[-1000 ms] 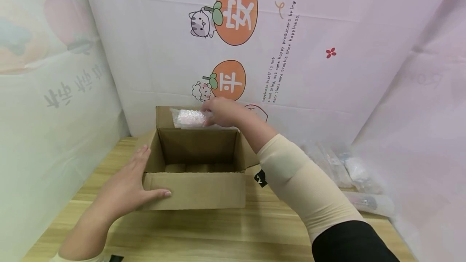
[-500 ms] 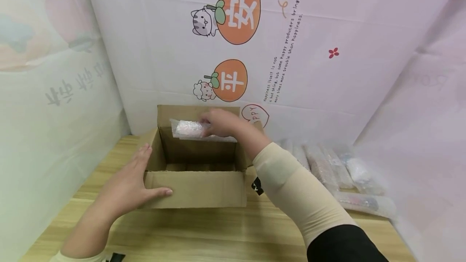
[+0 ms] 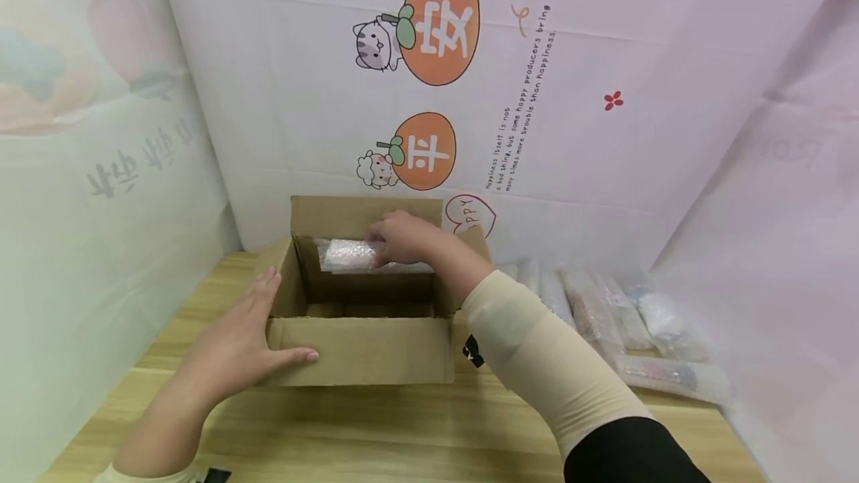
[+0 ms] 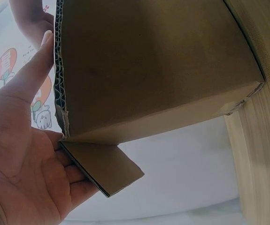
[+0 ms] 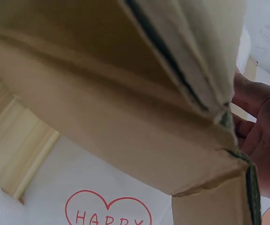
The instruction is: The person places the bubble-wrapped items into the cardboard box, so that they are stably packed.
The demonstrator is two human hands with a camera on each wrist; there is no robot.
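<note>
An open cardboard box (image 3: 362, 352) stands on the wooden table, its flaps folded outward. At its near left corner my left hand (image 3: 231, 341) rests with fingers along the left flap and the thumb on the front flap. The left wrist view shows this palm (image 4: 22, 164) beside a small flap (image 4: 104, 166). My right hand (image 3: 406, 238) grips a bubble-wrapped package (image 3: 347, 253), lying lengthwise inside the box's opening near the back wall. In the right wrist view, cardboard hides most of the package, while part of the right hand (image 5: 268, 122) shows at the edge.
Several more bubble-wrapped packages (image 3: 593, 311) lie at the right side of the table (image 3: 376, 438). Printed white cloth (image 3: 302, 95) hangs close behind the box and on both sides. A black tag (image 3: 473, 351) is near the right forearm.
My right hand has lowered the bubble-wrapped package from in front of the back flap down into the box's opening. The left hand has stayed at the box's corner.
</note>
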